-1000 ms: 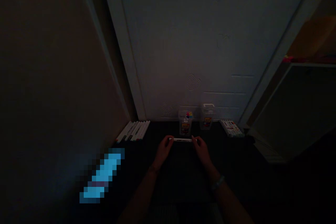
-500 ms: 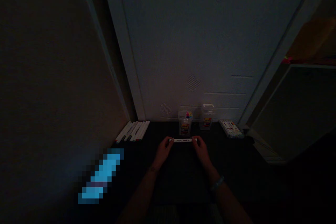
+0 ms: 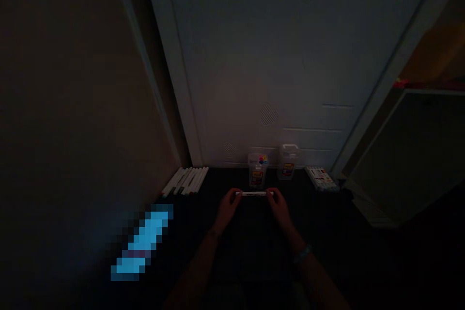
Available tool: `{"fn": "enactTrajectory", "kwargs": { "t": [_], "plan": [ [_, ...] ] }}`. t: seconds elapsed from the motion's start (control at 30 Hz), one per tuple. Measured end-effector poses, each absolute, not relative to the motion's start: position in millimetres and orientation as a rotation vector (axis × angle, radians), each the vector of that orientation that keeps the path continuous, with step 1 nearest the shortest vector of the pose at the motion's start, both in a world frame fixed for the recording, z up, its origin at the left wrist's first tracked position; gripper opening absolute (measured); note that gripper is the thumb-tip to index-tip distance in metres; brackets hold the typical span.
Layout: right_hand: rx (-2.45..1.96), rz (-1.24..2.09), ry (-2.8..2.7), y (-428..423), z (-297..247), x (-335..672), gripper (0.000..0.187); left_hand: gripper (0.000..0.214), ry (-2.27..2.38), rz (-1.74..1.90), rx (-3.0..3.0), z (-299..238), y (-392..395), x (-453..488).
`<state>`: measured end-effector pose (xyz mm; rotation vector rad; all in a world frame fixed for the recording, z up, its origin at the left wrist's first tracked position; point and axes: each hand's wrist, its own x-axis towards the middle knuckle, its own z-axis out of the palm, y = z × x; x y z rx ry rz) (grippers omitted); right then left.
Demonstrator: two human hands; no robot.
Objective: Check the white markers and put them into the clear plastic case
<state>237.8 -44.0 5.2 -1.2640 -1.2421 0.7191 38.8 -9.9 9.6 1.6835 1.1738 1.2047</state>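
Observation:
A white marker with dark print along its barrel lies level between my two hands, just above or on the dark tabletop. My left hand pinches its left end, and my right hand pinches the other end. Right behind the marker stands a clear plastic container with a label and some bright colours at its top. A second clear container with a white handle is a little farther back to the right.
A row of white markers lies at the back left of the dark table. More markers are grouped in a block at the back right. A pale wall panel rises behind; a bright pixelated blue patch glows at left.
The view has shifted very slightly, and the marker looks turned a little about its length, its print less visible. Both hands keep their hold on its ends.

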Motion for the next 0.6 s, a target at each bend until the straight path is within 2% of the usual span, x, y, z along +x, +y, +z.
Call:
{"fn": "enactTrajectory", "kwargs": {
  "t": [0.6],
  "plan": [
    [-1.298,0.705,-1.200,-46.3,8.6,236.3,0.037,0.037,1.183,1.206,1.646,13.6,-11.0,40.2]
  ]
}}
